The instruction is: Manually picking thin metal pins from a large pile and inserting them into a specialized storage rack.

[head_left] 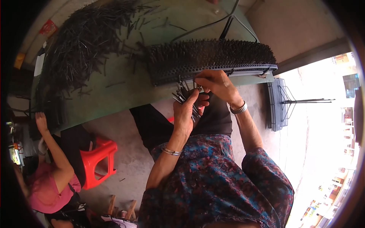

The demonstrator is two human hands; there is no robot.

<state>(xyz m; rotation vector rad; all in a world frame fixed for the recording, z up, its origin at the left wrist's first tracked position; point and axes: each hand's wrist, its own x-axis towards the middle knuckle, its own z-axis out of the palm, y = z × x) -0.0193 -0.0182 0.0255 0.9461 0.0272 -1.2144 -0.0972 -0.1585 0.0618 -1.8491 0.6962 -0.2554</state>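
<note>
My left hand (186, 108) is closed around a bunch of thin dark sticks (183, 92), which fan out past the thumb. Just above it, my right hand (216, 84) pinches with thumb and fingertips at the near edge of a long perforated rack (171, 78). One stick seems to be between those fingertips, partly hidden by the fingers. Many short dark sticks stand upright in the rack's holes, packed closely over most of its top. A row of bare holes shows along the near side.
A big heap of loose dark sticks (81, 45) covers the left of the green table (114, 95). At the left, a co-worker in pink (49, 186) reaches toward the table. A red stool (97, 163) stands below; another rack (277, 104) is at the right.
</note>
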